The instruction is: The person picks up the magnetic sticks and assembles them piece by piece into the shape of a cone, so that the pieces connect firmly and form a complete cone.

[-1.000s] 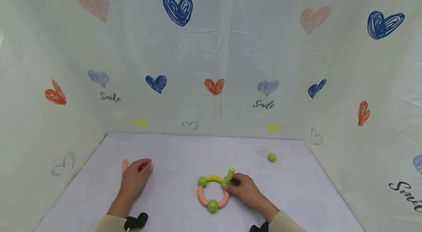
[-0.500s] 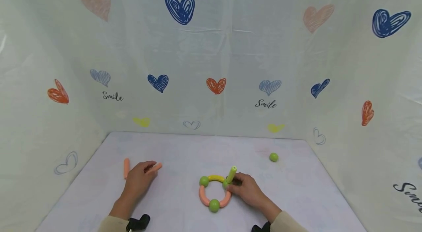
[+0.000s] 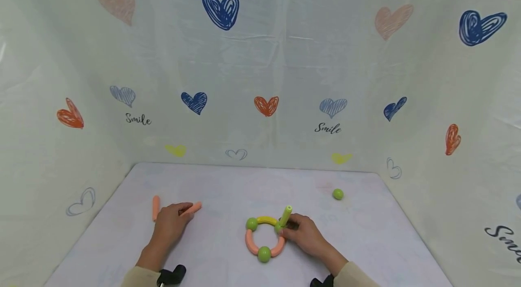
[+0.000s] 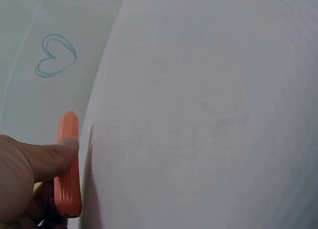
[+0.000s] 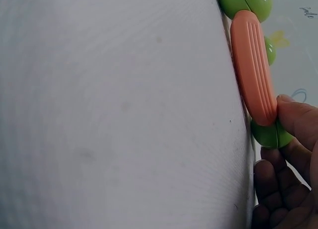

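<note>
My left hand (image 3: 171,223), on the left of the table, pinches an orange ridged stick (image 3: 192,208) between thumb and fingers. The left wrist view shows the same orange stick (image 4: 68,189) under the thumb. Nearer the middle, a ring of green balls joined by a yellow curved stick (image 3: 266,220) and orange curved sticks (image 3: 251,241) lies on the table. My right hand (image 3: 303,235) pinches the ring's right green ball (image 5: 271,134), its fingers hiding part of it. From that ball a light green stick (image 3: 286,215) points up.
A second orange stick (image 3: 156,208) lies just left of my left hand. A loose green ball (image 3: 338,194) rests toward the back right of the white table (image 3: 228,187). A curtain printed with hearts (image 3: 266,106) closes off the back and sides.
My left hand has shifted a little to the right, and the orange stick in its fingers has come into clear view. My right hand and the ring stay in place.
</note>
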`<state>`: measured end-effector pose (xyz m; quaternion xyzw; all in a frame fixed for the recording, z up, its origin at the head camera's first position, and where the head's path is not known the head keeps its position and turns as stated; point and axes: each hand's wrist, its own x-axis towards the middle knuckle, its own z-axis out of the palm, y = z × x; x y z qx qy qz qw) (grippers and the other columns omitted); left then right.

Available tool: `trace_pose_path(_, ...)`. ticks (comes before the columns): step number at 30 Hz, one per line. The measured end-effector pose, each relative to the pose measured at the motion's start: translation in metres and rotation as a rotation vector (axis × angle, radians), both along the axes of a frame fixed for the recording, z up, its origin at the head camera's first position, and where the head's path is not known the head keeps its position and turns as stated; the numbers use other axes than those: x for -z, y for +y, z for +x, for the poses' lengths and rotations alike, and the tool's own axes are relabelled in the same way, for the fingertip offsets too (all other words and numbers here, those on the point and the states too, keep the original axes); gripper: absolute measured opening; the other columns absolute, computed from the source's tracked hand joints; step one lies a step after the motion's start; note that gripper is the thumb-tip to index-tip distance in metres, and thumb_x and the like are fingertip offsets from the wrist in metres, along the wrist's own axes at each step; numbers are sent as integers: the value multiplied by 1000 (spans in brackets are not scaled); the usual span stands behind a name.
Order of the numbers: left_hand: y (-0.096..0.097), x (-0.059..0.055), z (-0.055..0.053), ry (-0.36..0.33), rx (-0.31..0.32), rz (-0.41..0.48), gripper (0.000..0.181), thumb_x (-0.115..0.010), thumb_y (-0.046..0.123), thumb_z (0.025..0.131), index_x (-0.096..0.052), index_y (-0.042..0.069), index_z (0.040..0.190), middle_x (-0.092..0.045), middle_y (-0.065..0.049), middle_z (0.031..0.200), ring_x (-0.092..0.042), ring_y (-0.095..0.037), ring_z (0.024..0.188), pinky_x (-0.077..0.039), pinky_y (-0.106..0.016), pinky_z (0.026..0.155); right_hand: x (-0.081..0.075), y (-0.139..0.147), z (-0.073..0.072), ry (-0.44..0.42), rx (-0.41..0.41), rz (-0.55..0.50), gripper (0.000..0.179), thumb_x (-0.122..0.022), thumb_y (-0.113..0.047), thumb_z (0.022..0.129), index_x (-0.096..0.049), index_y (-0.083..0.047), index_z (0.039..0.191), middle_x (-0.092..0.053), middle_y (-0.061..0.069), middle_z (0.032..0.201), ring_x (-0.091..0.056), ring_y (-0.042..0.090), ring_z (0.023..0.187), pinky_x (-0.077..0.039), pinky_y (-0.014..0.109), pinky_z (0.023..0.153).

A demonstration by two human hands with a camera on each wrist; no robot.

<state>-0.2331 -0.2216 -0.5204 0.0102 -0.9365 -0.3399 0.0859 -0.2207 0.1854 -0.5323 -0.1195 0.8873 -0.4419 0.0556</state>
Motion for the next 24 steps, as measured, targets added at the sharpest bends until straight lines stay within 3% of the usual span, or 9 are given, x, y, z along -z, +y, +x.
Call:
trace_pose_path(3, 4, -2, 0, -2, -2, 63, 36, -72, 12, 98, -71, -1, 132, -72, -24, 126, -68, -44, 116, -56, -56, 94, 0, 0, 0, -3, -4, -4, 41, -83, -33, 90, -74, -6, 119, -72, -2, 100, -62, 15, 93, -51, 32, 83)
trace_pose_path(7, 10, -3, 0, -10, -22, 157, 37, -70, 14, 100, -70, 1, 135, -75, -18, 120, -69, -31, 106, -57, -38, 82, 0, 0, 1, 1, -1, 0, 41, -83, -33, 90, -74, -6, 119, -72, -2, 101, -62, 15, 94, -52, 32, 83)
trace_pose_path(10, 15, -3, 1, -10, -37, 218, 39, -71, 16, 100, -69, 0, 135, -75, -15, 118, -68, -27, 107, -55, -31, 83, -1, -1, 1, -3, -1, -3, 40, -83, -33, 90, -74, -7, 119, -71, -1, 102, -61, 16, 95, -51, 32, 84)
trace_pose_path(18, 22, -5, 4, -7, -49, 257, 39, -73, 19, 99, -70, 1, 133, -75, -15, 121, -68, -33, 117, -54, -48, 98, -3, -2, 2, -16, 5, -9, 40, -83, -33, 90, -74, -8, 121, -70, -1, 102, -59, 17, 95, -50, 37, 87)
trace_pose_path(24, 28, -8, 6, -17, -51, 275, 38, -75, 21, 98, -72, 4, 132, -76, -13, 123, -68, -30, 118, -55, -45, 96, -3, -2, 3, -15, 11, -3, 40, -83, -33, 90, -74, -7, 120, -70, 0, 102, -59, 17, 95, -50, 37, 86)
